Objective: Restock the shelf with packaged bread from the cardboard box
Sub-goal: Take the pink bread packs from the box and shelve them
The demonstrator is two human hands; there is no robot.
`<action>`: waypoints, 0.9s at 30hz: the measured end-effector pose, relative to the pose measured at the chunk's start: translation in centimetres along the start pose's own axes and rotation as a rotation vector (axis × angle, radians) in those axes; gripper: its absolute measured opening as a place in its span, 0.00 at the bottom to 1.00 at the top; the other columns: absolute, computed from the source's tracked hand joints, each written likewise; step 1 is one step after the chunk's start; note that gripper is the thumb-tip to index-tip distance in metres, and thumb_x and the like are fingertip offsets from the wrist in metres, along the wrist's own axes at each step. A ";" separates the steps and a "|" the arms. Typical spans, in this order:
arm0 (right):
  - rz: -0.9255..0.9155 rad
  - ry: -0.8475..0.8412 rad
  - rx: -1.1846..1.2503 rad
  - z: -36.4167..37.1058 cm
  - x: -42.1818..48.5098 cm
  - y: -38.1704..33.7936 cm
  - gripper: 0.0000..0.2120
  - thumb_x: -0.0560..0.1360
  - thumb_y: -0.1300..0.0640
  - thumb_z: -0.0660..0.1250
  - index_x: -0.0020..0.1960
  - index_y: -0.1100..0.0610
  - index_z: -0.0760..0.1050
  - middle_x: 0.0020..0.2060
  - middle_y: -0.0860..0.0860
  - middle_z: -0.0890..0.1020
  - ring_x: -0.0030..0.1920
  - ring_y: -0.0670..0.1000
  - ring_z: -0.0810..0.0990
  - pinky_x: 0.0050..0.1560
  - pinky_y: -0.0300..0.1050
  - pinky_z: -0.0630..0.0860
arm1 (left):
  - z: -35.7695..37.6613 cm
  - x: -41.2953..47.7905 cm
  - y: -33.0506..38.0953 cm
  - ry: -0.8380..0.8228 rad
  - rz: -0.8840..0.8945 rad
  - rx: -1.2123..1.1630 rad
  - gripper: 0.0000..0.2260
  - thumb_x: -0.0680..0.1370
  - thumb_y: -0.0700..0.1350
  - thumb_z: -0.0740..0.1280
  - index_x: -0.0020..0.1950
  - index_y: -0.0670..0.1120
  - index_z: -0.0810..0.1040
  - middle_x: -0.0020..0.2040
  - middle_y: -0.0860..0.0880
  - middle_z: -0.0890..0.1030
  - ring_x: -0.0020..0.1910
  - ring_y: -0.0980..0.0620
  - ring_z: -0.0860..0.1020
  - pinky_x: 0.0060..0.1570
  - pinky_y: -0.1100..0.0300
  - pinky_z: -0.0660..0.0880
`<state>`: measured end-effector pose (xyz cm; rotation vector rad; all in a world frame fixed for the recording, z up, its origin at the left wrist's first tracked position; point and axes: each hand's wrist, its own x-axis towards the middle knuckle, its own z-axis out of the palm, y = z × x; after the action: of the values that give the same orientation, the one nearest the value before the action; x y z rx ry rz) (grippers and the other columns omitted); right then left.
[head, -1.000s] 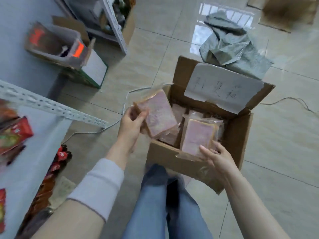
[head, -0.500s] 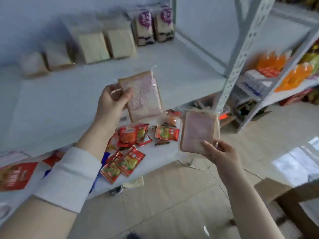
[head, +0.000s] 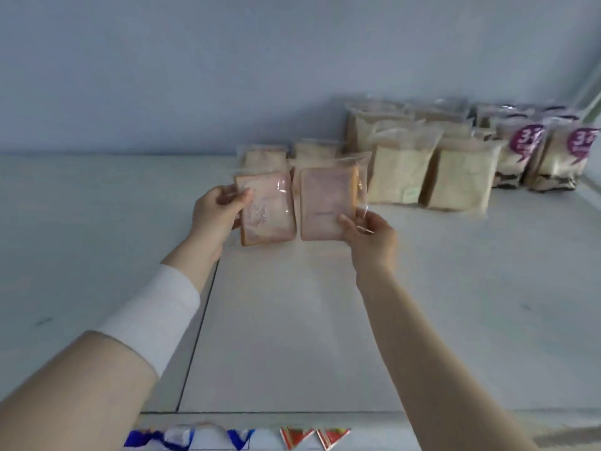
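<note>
You are holding two packs of pink bread up over the white shelf (head: 97,222), side by side and almost touching. Your left hand (head: 216,209) grips the left bread pack (head: 268,211) by its left edge, thumb on the front and fingers behind. Your right hand (head: 369,237) pinches the right bread pack (head: 327,203) at its bottom right corner, where the clear wrap sticks out. Both packs stand nearly upright, and I cannot tell if their bottom edges touch the shelf. A white sleeve (head: 156,317) covers part of your left arm. Just behind your packs stand two small bread packs (head: 266,159) near the back wall (head: 195,76). To the right of your packs is a row of pale bread packs (head: 432,177), some stacked behind others. Further right, near the shelf's right end, stand packs with purple labels (head: 549,157). The whole left part of the shelf is bare, so there is lots of room on that side. The shelf in front of your hands is bare too, right down to the front edge (head: 292,416). A thin dark seam (head: 198,323) runs across the shelf from the front edge toward your left wrist. Below the front edge you can see the tops of blue packets (head: 182,439) and red packets (head: 312,439).
</note>
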<state>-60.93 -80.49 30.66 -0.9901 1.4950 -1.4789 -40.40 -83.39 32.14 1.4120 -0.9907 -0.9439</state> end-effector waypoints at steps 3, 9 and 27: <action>0.002 0.054 -0.095 3.3 3.4 1.0 0.12 0.70 0.55 0.72 0.51 0.58 0.77 0.39 0.48 0.78 0.41 0.49 0.76 0.43 0.39 0.69 | 0.5 4.0 -0.5 0.128 0.038 0.152 0.10 0.73 0.45 0.70 0.50 0.40 0.78 0.49 0.39 0.81 0.49 0.43 0.80 0.53 0.48 0.76; -0.109 0.197 -0.641 3.6 5.0 2.4 0.25 0.69 0.40 0.68 0.59 0.55 0.75 0.55 0.52 0.80 0.60 0.56 0.68 0.56 0.46 0.64 | 1.8 5.7 -0.8 0.263 0.111 0.355 0.21 0.72 0.49 0.71 0.60 0.40 0.72 0.53 0.43 0.81 0.53 0.46 0.78 0.52 0.61 0.70; -0.156 0.369 -1.232 -19.1 -13.8 -1.3 0.21 0.73 0.54 0.67 0.64 0.54 0.68 0.61 0.56 0.70 0.63 0.58 0.65 0.58 0.53 0.67 | 13.4 -19.0 3.0 -0.603 1.004 1.154 0.20 0.76 0.46 0.64 0.66 0.45 0.65 0.62 0.42 0.68 0.62 0.42 0.67 0.57 0.51 0.65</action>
<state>-73.37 -60.47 32.19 -1.5667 2.7474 -0.7239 -59.46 -69.95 34.51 1.1499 -2.6262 0.0903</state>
